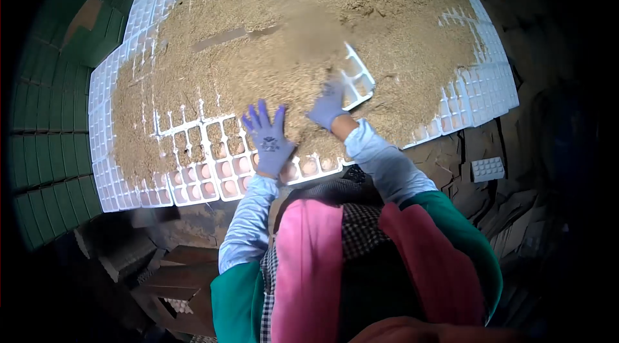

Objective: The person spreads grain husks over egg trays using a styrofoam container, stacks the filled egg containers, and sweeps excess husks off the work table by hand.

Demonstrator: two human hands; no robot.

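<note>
Loose husks (412,27) over white trays (483,88), two gloved hands at the near edge.

The husks lie heaped across the middle of the joined trays and thin out toward the near rim, where eggs (309,167) show in their cells; the left hand (271,144) lies over the near cells, its fingers spread wide and gripping nothing; the right hand (328,103) is blurred at the husks, just beside a tilted white grid piece (362,98), and I cannot tell whether its fingers are closed on that piece or only next to it; the step in hand looks like working the husks over the egg-filled cells; as I judge it, the next move calls for a light, flat palm that shifts the husks without pressing on the eggs.
</note>
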